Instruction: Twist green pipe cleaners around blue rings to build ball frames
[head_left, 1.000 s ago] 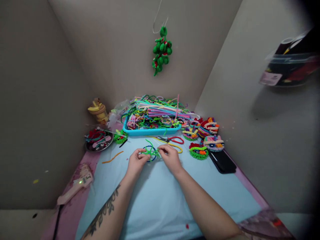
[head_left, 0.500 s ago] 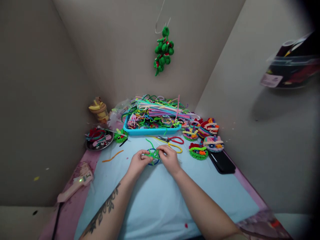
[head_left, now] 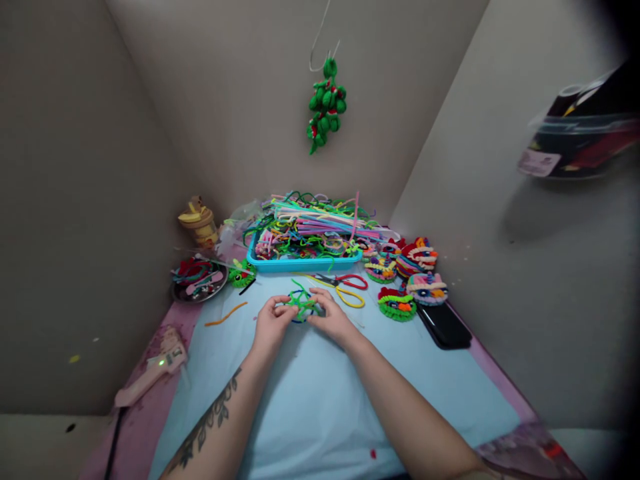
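Between my hands is a round pipe-cleaner piece (head_left: 301, 305), a dark blue ring with bright green strands crossing inside it. My left hand (head_left: 273, 321) grips its left side, thumb over the green strands and fingers curled at the rim. On the opposite side, my right hand (head_left: 331, 317) has its thumb and fingers around the right edge. One green strand end sticks up past the ring's top. Just beyond the hands lie scissors (head_left: 341, 289) with one red and one yellow handle.
A blue tray (head_left: 305, 264) heaped with pipe cleaners stands at the back. Colourful finished pieces (head_left: 397, 304) and a black phone (head_left: 444, 325) lie to the right. On the left are a lit glue gun (head_left: 155, 373), a metal dish (head_left: 200, 291) and an orange strip (head_left: 226, 314).
My right hand has gone from pinching at the ring's upper right to holding its right edge with the fingers further apart. The ring and both hands have shifted slightly left.
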`<state>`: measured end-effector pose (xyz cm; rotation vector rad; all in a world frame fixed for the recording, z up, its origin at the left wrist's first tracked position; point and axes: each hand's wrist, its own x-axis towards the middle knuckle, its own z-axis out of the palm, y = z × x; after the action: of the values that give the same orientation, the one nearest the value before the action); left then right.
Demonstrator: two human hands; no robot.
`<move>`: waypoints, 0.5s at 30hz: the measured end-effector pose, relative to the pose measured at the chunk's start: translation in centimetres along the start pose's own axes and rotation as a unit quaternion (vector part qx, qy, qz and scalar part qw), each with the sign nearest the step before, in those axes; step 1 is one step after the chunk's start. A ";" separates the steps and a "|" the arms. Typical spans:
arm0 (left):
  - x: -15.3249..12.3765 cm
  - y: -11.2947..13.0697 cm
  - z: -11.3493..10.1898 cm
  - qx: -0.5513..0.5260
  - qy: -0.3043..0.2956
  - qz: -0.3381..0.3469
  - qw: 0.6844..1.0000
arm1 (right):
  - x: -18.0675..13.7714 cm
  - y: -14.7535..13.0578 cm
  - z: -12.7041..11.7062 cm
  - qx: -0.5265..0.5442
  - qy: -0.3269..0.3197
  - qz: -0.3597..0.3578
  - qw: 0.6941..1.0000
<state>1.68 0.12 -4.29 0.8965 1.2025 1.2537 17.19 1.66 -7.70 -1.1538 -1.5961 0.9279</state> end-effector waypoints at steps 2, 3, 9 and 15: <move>0.0 -0.3 0.0 -0.003 -0.009 0.005 1.000 | -0.2 0.2 0.5 -0.006 -0.011 -0.003 1.000; 0.0 -0.4 0.0 -0.005 -0.016 0.007 1.000 | -0.2 0.2 0.8 -0.010 -0.006 -0.005 1.000; -0.1 -0.5 0.2 -0.007 -0.011 0.011 1.000 | -0.4 -0.3 1.7 -0.005 0.059 -0.032 0.998; -0.2 0.0 0.2 -0.020 -0.003 -0.006 1.000 | -0.5 -1.4 1.1 0.008 0.147 0.000 0.989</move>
<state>1.86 -0.06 -4.21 0.8627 1.1719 1.2605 15.82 0.76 -6.87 -1.2179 -1.3483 0.7301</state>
